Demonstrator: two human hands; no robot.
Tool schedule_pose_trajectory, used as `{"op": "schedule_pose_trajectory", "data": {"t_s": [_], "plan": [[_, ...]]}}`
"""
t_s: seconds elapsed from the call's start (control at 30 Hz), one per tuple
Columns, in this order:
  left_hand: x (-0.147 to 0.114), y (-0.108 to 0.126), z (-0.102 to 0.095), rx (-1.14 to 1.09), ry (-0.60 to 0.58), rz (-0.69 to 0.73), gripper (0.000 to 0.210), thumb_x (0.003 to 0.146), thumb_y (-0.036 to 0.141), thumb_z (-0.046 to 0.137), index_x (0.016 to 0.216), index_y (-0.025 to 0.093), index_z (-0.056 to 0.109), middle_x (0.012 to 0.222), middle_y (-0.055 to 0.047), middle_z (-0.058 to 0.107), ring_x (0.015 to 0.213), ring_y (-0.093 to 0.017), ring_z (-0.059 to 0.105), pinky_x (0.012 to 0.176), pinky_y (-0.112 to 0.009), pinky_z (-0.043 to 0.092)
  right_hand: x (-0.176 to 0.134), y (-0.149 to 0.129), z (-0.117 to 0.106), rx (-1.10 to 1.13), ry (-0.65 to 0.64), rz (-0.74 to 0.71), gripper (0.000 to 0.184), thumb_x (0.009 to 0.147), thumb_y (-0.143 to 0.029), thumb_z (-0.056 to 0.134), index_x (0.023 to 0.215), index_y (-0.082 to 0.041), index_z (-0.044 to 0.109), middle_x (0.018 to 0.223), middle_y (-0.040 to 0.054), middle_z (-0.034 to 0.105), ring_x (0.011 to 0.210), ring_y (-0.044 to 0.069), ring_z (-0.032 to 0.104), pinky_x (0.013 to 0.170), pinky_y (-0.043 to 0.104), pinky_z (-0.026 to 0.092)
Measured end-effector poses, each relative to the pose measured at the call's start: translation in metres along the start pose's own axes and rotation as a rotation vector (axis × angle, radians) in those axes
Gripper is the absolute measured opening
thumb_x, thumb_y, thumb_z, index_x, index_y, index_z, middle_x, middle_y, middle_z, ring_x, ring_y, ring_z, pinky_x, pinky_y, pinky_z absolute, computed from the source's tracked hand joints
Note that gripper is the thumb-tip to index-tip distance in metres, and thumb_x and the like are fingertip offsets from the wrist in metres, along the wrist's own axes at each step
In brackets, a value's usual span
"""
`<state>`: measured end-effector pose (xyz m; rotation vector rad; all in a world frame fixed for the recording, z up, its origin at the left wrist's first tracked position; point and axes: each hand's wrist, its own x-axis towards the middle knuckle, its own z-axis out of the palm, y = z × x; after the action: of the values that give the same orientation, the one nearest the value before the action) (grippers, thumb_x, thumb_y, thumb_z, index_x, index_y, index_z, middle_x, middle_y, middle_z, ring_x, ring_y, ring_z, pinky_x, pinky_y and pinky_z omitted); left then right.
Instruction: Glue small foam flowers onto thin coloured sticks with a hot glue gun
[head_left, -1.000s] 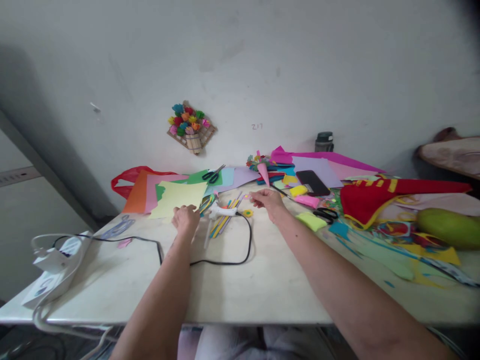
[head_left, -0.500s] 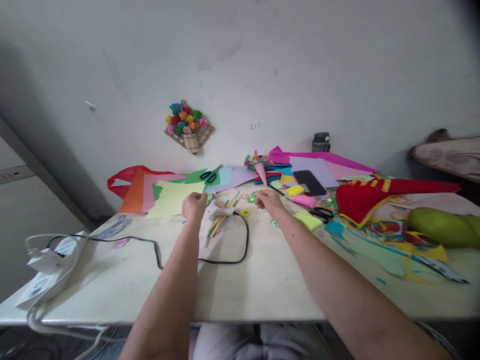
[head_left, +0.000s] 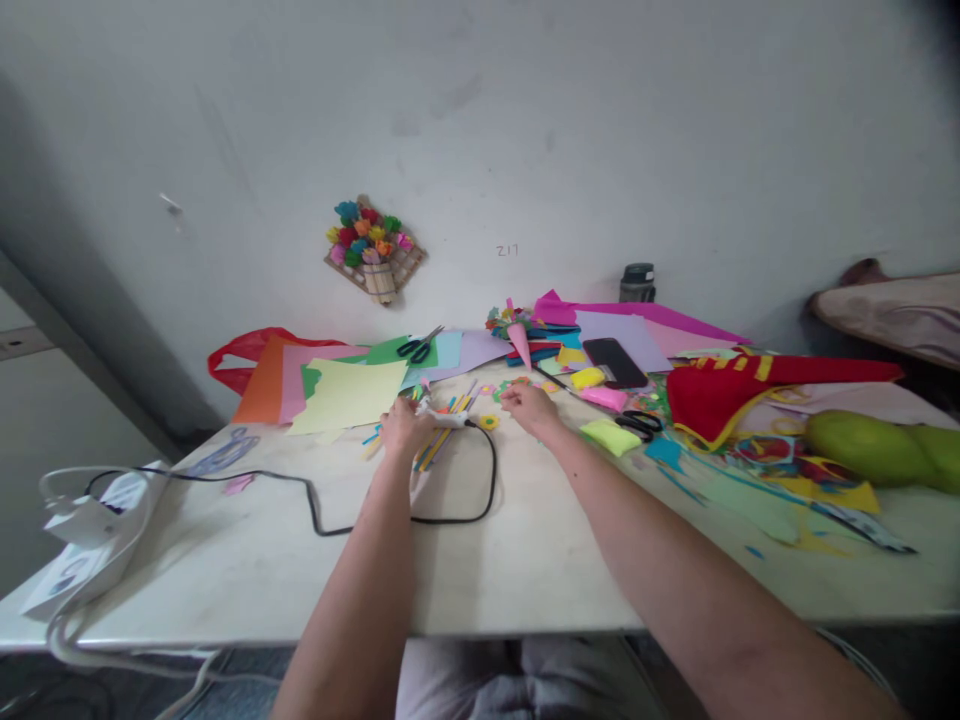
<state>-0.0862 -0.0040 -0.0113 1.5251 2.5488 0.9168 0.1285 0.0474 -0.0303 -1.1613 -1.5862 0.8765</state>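
Beside a white glue gun (head_left: 450, 420) with a black cord is my left hand (head_left: 405, 430). It overlaps the gun's left end; its fingertips are partly hidden, so their grip is unclear. My right hand (head_left: 529, 408) is closed in a pinch at the small paper flowers. What it pinches, if anything, is too small to make out. A green paper flower (head_left: 500, 394) is close to its fingertips, and a yellow-centred one (head_left: 489, 422) lies between my hands. Coloured paper strips (head_left: 435, 452) lie under and around the glue gun.
Coloured paper sheets (head_left: 349, 392) and black-handled scissors (head_left: 420, 347) lie at back left. A pink paper cone bouquet (head_left: 519, 340), a phone (head_left: 616, 363), clay packs (head_left: 604, 399) and more scissors (head_left: 640, 425) sit right. The cord (head_left: 450, 521) loops from a power strip (head_left: 112, 540).
My left hand has moved from the edge of the pale yellow sheet, right and nearer to me, to the glue gun. My right hand has shifted slightly left, still pinched.
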Motion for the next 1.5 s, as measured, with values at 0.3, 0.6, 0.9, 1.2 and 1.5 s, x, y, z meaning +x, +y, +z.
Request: {"op": "schedule_pose_trajectory", "data": {"t_s": [0.3,0.6,0.9,1.2,1.5], "plan": [[0.002,-0.007,0.010,-0.143,-0.036,-0.055,0.066,0.050,0.034,0.074,0.106,0.015,0.046,0.108,-0.013,0.055,0.099,-0.022,0.053,0.077,-0.027,0.039,-0.011,-0.009,0.011,-0.580,-0.081,-0.109,0.025,0.073,-0.020,0.050,0.092,-0.023,0.065,0.091,0.0021,0.067,0.086,0.017,0.059,0.069,0.026,0.041],[0.003,-0.003,-0.001,-0.198,-0.004,-0.022,0.047,0.056,0.022,0.067,0.099,0.018,0.049,0.091,-0.005,0.062,0.084,-0.017,0.058,0.069,-0.023,0.040,-0.023,-0.015,0.027,-0.671,-0.152,-0.224,0.024,0.075,-0.023,0.048,0.094,-0.023,0.063,0.095,0.0016,0.066,0.085,0.016,0.058,0.068,0.024,0.041],[-0.005,0.007,-0.008,-0.303,0.077,0.154,0.038,0.056,0.017,0.062,0.092,0.021,0.050,0.072,0.002,0.060,0.069,-0.013,0.056,0.066,-0.022,0.041,-0.023,-0.016,0.031,-0.653,-0.114,-0.357,0.029,0.075,-0.023,0.051,0.102,-0.019,0.059,0.107,0.0058,0.059,0.097,0.019,0.052,0.079,0.028,0.039],[-0.017,0.028,-0.009,-0.509,0.217,0.458,0.033,0.059,0.019,0.061,0.090,0.020,0.049,0.075,0.000,0.060,0.064,-0.011,0.055,0.062,-0.022,0.044,-0.020,-0.030,0.049,-0.768,-0.097,-0.410,0.036,0.077,-0.022,0.049,0.113,-0.019,0.049,0.104,0.0083,0.060,0.100,0.022,0.050,0.084,0.032,0.034],[-0.011,0.023,-0.007,-0.632,0.256,0.306,0.022,0.075,0.037,0.049,0.080,0.017,0.055,0.073,-0.003,0.061,0.068,-0.013,0.057,0.065,-0.024,0.044,-0.015,-0.034,0.028,-0.542,0.188,-0.136,0.042,0.072,-0.016,0.046,0.114,-0.019,0.041,0.095,0.0075,0.062,0.085,0.022,0.058,0.069,0.030,0.040]]}}
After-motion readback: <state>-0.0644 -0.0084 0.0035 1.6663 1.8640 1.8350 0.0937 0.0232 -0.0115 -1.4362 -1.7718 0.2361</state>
